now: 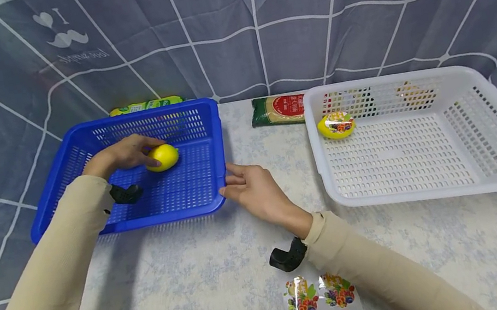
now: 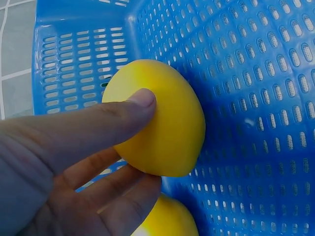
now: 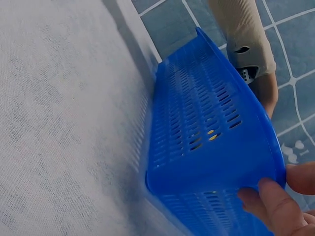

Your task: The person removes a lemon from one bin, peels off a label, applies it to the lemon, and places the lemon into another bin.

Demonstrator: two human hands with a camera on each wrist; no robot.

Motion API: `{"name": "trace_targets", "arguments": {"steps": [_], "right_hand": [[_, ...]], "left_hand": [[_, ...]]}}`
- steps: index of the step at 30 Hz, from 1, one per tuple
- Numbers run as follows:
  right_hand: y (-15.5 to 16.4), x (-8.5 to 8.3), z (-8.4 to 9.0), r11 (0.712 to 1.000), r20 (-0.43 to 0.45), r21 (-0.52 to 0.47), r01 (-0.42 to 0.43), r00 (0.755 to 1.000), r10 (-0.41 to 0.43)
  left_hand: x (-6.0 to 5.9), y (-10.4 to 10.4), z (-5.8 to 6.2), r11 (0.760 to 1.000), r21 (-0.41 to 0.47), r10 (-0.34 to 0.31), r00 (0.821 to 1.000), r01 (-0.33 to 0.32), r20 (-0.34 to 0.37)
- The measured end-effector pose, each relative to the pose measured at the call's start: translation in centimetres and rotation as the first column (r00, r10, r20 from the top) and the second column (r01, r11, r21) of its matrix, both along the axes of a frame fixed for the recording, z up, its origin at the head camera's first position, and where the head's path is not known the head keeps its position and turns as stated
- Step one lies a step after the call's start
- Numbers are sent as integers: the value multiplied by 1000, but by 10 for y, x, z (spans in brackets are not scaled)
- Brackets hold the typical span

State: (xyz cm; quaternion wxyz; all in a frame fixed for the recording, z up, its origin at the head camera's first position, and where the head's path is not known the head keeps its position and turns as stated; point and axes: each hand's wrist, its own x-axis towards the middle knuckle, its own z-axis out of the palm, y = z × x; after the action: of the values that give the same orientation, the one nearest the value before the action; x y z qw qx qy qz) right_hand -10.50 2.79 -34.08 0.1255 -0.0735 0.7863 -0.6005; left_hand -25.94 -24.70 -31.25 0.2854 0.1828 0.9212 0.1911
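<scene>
My left hand [image 1: 128, 151] reaches into the blue basket [image 1: 216, 155] and grips a yellow lemon [image 1: 166, 157], its thumb [image 2: 133, 110] across one side and fingers beneath. A second lemon [image 2: 172, 216] lies in the basket just below that hand in the left wrist view; the head view hides it. My right hand [image 1: 257, 192] pinches the basket's rim at the near right corner. In the right wrist view its fingers [image 3: 278, 204] press the outside of the wall and the thumb laps over the rim.
To the right stands a white basket [image 1: 401, 197] holding a lemon with a fruit sticker [image 1: 336, 128]. A sheet of fruit stickers [image 1: 322, 303] lies at the near edge, beside my right sleeve. A pasta packet [image 1: 275, 110] and a green-yellow packet [image 1: 145, 105] lie by the curtain.
</scene>
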Motion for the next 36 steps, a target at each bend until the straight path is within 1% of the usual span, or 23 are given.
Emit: {"name": "trace_targets", "arguments": {"steps": [5, 10, 18, 24, 36], "right_hand": [[0, 0, -1, 1000, 1, -7, -11, 1000, 11], [1, 0, -1, 1000, -5, -16, -19, 1000, 19], [2, 1, -2, 999, -5, -24, -22, 1000, 22], [4, 2, -2, 999, -2, -28, -27, 1000, 27], [5, 1, -3, 999, 10, -38, -35, 999, 35]], "left_hand": [[-1, 0, 0, 1000, 4, 24, 1000, -24, 13], [-1, 1, -1, 1000, 4, 23, 1000, -23, 9], [1, 5, 0, 1000, -30, -9, 999, 7, -51], [2, 5, 1, 999, -34, -1, 998, -1, -55], [6, 7, 5, 999, -23, -37, 996, 36, -83]]}}
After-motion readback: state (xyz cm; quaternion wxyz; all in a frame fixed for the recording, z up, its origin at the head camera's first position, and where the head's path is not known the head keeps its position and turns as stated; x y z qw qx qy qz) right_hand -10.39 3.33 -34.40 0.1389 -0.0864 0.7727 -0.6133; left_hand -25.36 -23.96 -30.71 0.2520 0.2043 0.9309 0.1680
